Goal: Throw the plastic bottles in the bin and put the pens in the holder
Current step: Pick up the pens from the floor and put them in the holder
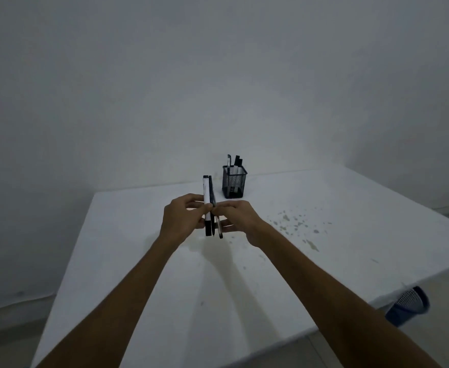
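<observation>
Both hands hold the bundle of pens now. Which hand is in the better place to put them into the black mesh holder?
Probably the right hand. The black mesh holder stands on the white table beyond and slightly right of the bundle of black and white pens, nearer that hand. The left hand would have to cross over.

White table against pale walls, dimly lit.

A white table point(138, 261) is seen filling the lower half of the view, its far edge set close to a plain pale wall point(165, 75). A scatter of small brownish stains point(295, 221) is spread over the right part of the tabletop, and a fainter yellowish smear point(210, 251) is seen near the middle. A strip of light floor point(11, 330) is visible at the lower left, below the wall, and again at the far right.
</observation>
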The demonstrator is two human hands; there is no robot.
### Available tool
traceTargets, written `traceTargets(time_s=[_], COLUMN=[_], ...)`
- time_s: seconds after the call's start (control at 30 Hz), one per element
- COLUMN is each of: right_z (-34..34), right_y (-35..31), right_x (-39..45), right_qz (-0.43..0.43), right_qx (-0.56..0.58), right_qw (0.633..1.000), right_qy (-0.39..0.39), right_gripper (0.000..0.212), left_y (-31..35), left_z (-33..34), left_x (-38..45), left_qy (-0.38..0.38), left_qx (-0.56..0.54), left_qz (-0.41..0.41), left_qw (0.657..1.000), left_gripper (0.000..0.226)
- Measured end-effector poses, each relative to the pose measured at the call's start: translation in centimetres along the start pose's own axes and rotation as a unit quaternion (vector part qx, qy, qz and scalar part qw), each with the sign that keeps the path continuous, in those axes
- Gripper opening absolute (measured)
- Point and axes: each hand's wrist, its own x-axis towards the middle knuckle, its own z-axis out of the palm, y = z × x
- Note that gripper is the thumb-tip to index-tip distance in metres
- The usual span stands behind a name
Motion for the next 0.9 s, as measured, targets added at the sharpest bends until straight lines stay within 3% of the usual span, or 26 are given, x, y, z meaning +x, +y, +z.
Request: traceTargets(time_s=[0.37, 0.5, 0.9], right_z=[-7.1, -9.6, -12.9], right_y=[-3.8, -5.1, -5.2], right_x=[13.1, 17.1, 24.3], right_qz=[-0.013, -0.025, -0.050], right_qx=[-0.057, -0.102, -0.162], right_qw=[0.997, 0.993, 0.983], right_qy=[0.044, 0.057, 0.064], right_gripper=[0.018, 0.020, 0.030], left_y=[3.1, 3.8, 2.4], left_z=[5.8, 7.8, 11.1], left_x=[14.5, 18.8, 25.6], left_qy=[-0.017, 0.015, 0.047], left_qx=[0.022, 0.096, 0.187], left_qz=[-0.006, 0.048, 0.068], left_qw=[1.000, 0.994, 0.979], left_gripper=[0.025, 0.022, 0.025])
